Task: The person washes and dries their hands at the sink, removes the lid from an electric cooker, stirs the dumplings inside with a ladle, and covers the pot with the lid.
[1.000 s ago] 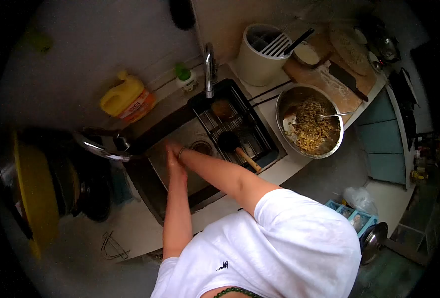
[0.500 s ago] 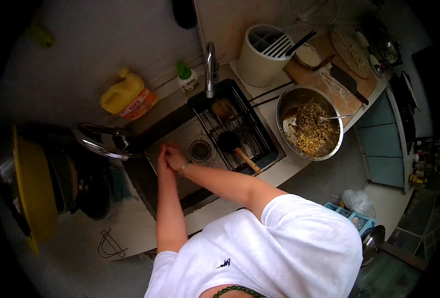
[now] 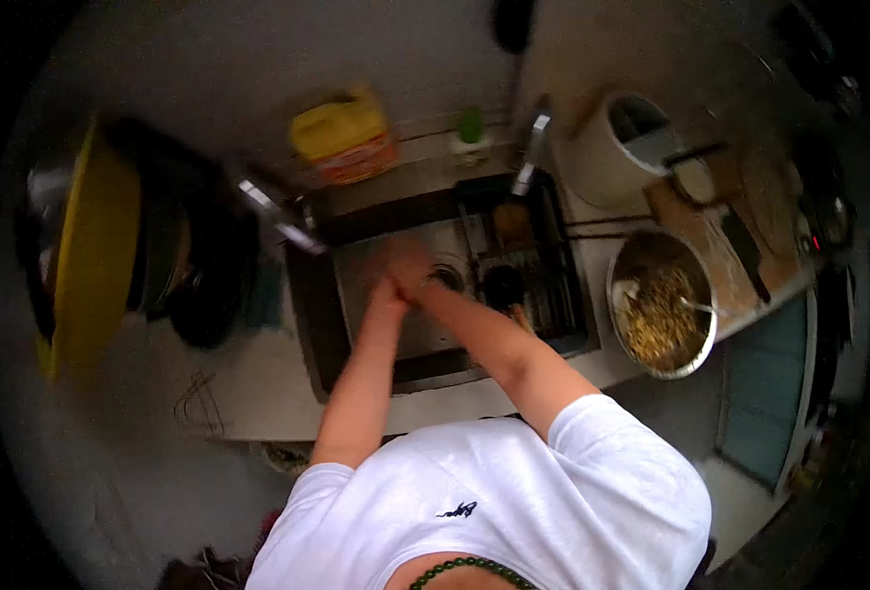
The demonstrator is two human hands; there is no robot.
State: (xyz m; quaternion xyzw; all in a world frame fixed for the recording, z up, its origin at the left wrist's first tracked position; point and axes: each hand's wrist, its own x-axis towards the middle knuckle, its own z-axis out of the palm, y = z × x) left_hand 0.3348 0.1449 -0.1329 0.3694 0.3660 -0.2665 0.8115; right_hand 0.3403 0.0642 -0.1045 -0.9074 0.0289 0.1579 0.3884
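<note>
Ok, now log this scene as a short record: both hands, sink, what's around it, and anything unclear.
Left hand: at the sink, empty or not unclear
Right hand: there too, close together with the left
In sink, right side: black rack
Behind sink: yellow jug, green-topped bottle
Right of sink: steel bowl with chopped food
Beyond bowl: board with a broad dark knife
Unclear: finger positions, blurred

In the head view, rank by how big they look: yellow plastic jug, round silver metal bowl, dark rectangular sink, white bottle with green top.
1. Dark rectangular sink
2. Round silver metal bowl
3. Yellow plastic jug
4. White bottle with green top

Nearness may flatter the bowl.
</note>
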